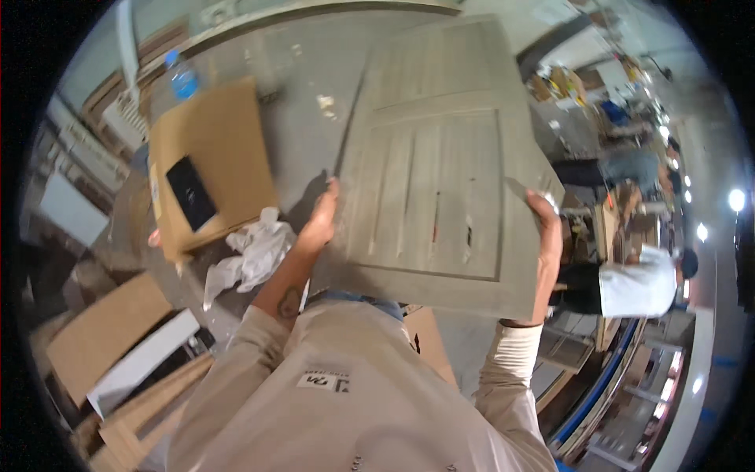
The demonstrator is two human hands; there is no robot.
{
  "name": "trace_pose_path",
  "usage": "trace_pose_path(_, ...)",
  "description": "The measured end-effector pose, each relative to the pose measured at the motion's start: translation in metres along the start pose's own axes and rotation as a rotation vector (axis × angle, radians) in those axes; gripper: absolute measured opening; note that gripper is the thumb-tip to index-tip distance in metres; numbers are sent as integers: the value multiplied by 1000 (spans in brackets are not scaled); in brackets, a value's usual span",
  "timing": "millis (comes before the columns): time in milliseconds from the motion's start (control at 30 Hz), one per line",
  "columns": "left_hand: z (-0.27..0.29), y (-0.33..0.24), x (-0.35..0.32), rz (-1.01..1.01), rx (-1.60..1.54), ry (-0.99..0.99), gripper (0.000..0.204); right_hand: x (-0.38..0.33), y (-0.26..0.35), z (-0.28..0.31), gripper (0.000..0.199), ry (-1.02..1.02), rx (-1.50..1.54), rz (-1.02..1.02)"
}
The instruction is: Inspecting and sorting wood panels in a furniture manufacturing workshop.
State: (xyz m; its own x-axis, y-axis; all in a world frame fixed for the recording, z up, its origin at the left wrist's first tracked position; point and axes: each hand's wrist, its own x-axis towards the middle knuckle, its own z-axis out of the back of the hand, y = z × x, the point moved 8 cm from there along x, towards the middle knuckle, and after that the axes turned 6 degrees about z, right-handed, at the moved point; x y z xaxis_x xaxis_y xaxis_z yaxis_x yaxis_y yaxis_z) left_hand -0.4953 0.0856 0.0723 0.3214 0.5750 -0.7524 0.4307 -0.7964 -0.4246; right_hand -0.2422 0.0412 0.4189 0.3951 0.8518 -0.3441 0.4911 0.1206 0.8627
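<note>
A large grey-brown wooden cabinet door (440, 287), with a framed panel of vertical boards, is tilted in front of me. My left hand (321, 219) is closed against its left edge. On the opposite side my right hand (545, 236) grips the right edge, its thumb over the face. Dark and reddish marks show on the lower boards. The fingers behind the door are hidden. Left of the door, nearest my left forearm, lies crumpled white wrapping (255, 256).
A cardboard sheet (236, 134) with a black phone-like slab (190, 193) lies on the table at left, near a water bottle (182, 79). Cardboard and boards (110, 334) are stacked lower left. Two people, one in a white shirt (637, 285), are at the right.
</note>
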Motion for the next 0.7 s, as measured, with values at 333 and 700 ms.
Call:
trace_pose_path(333, -43, 46, -36, -143, 243, 8, 86, -47, 37, 117, 34, 103, -624, 254)
trace_pose_path(700, -178, 190, -91, -111, 725, 421, 72, -376, -113, 402, 56, -927, -678, 95)
